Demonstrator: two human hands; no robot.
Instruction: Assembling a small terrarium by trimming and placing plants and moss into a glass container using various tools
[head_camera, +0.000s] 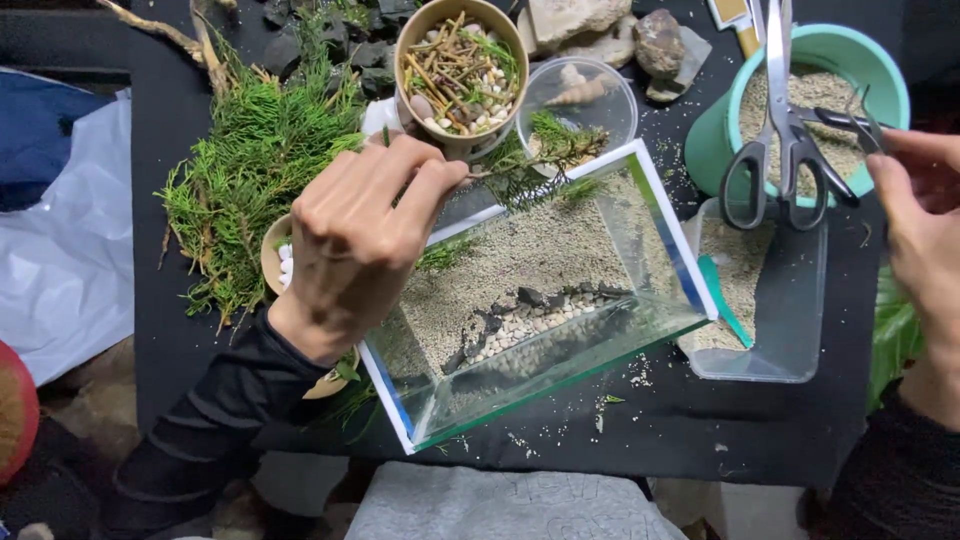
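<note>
A black cloth-covered table (700, 430) fills the view, with white plastic sheeting (60, 250) off its left edge and a grey mat (500, 510) below. On it stands a glass tank (545, 300) floored with sand and a band of pebbles. The left hand (360, 235) hovers over the tank's far corner, fingers pinched on a green sprig (540, 150). The right hand (925, 230) grips metal tweezers (850, 120) — just beside scissors (785, 130) lying across a teal sand bucket (820, 100). Cypress cuttings (250, 170), a paper cup of twigs (460, 65) and rocks (610, 30) crowd the far edge.
</note>
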